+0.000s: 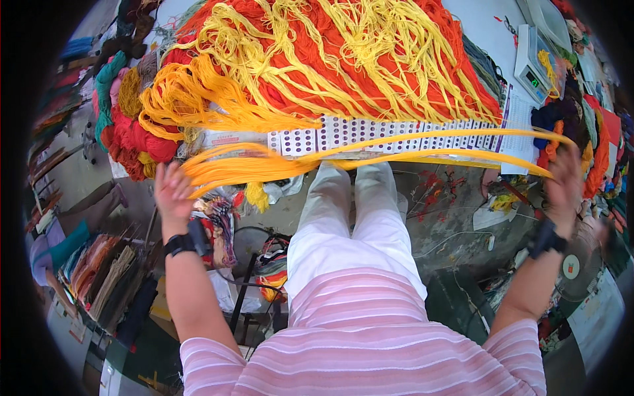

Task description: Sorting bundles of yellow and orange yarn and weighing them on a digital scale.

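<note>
A long skein of orange-yellow yarn [370, 148] is stretched sideways between my two hands along the table's near edge. At its left end the strands fan out against my left hand [173, 191], whose fingers are curled at them. My right hand [563, 181], smeared by motion, has the narrow loop of the skein around it. Just beyond lies another bundle of orange-yellow yarn [198, 99]. Behind that spreads a large heap of red-orange yarn [317, 66], with pale yellow skeins [244, 46] draped over it.
Cards with purple dots [383, 129] line the table's near edge. A digital scale [533, 66] stands at the far right. Coloured yarn piles [142, 125] crowd the left. A fan [578, 264] is at lower right; a person [53, 257] appears far left. Yarn scraps [439, 191] litter the floor.
</note>
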